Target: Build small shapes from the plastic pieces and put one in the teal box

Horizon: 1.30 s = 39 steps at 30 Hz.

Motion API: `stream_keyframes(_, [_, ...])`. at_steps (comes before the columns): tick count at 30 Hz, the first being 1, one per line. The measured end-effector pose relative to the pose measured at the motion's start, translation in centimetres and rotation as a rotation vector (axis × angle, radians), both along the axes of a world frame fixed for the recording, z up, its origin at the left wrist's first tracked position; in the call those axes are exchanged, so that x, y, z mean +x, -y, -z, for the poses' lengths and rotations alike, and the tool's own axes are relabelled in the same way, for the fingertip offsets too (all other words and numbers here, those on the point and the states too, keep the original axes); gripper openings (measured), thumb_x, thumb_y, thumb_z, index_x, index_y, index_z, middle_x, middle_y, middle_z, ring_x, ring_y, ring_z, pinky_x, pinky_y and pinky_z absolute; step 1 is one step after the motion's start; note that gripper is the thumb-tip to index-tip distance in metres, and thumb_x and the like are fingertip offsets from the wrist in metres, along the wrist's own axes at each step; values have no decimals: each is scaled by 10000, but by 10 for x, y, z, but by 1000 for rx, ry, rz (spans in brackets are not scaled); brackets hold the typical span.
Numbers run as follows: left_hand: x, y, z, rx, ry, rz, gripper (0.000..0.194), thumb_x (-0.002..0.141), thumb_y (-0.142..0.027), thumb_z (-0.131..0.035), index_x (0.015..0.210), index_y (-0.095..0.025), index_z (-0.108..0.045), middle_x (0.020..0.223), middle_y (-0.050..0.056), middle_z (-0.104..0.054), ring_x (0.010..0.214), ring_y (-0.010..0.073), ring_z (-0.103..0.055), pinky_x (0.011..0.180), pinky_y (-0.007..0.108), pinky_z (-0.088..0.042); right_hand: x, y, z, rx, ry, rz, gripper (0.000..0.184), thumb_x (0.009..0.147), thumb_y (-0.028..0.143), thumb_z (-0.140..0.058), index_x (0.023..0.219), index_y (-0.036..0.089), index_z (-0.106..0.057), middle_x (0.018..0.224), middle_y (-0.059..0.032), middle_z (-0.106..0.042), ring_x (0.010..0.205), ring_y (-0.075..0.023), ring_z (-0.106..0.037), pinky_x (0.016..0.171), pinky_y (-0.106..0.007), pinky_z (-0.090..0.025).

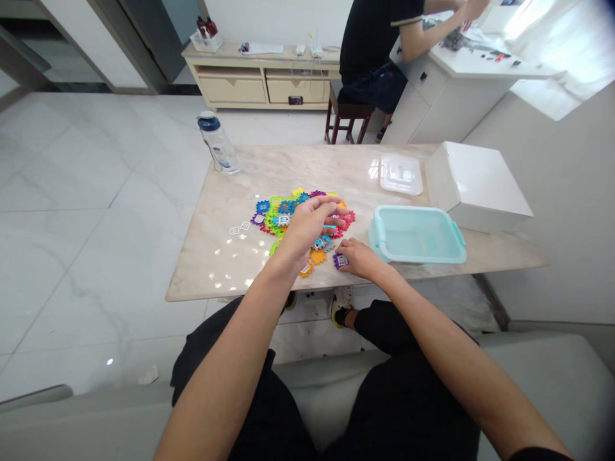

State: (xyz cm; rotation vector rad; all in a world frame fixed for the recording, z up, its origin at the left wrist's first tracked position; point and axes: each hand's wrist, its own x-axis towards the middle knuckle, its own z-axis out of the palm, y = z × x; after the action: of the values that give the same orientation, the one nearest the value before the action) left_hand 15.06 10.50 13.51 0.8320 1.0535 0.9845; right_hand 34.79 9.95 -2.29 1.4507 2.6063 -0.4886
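A pile of colourful plastic building tiles with notched edges lies on the marble-look table. Over this pile hovers my left hand, its fingers curved and apart, with nothing visible in them. Part of the pile is hidden beneath it. My right hand, nearer the table's front edge, pinches a purple tile that carries a white window-shaped insert. Between my hands are an orange tile and another orange tile with a white insert. Two loose white window pieces lie left of the pile.
A light-blue plastic bin stands right of my right hand, with a clear lid behind it and a white box farther right. A water bottle stands at the back left corner. Beyond, a person sits at another table.
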Motion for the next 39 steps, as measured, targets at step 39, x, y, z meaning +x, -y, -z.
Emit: stream_keyframes(39, [-3, 0, 5, -14, 60, 8, 146, 966, -214, -695, 1094, -160, -742, 1049, 107, -839, 787, 123, -744, 679, 205, -537, 3, -2, 18, 20, -2, 5, 414, 913, 272, -896, 1289, 139, -783, 1231, -159, -721, 1173, -324, -633, 1030, -400, -507])
